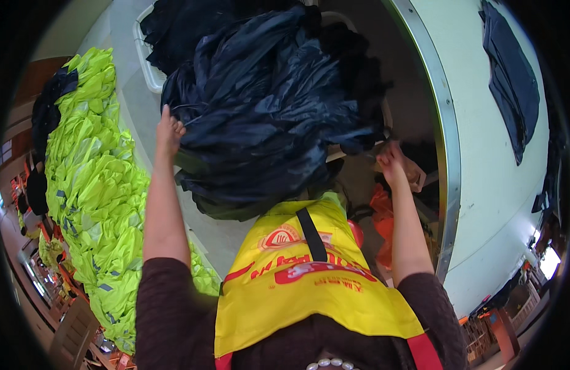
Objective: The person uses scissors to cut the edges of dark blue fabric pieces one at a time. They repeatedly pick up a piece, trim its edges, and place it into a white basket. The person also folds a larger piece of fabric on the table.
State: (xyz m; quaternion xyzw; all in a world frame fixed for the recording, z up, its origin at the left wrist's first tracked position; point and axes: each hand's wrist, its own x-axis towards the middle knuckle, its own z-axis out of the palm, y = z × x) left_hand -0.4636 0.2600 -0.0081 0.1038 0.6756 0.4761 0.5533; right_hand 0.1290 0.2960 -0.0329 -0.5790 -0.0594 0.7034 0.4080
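Note:
A large heap of dark navy, thin shiny cloth (pixel 266 105) lies in front of me and spreads between my hands. At its left edge, my left hand (pixel 170 132) is closed with the thumb up, gripping the rim of the cloth. My right hand (pixel 391 161) has its fingers curled and pinched at the right edge of the same cloth; the exact grip there is partly blurred. Loose folds hang toward my yellow apron (pixel 309 283), which has red straps and a black strip.
Bright yellow-green garments (pixel 94 185) are piled along the left. A white plastic basket (pixel 150 68) stands under dark cloth at the back. To the right, a metal-edged pale table (pixel 482 203) carries a folded dark garment (pixel 513 80). An orange bag (pixel 382 216) lies below my right hand.

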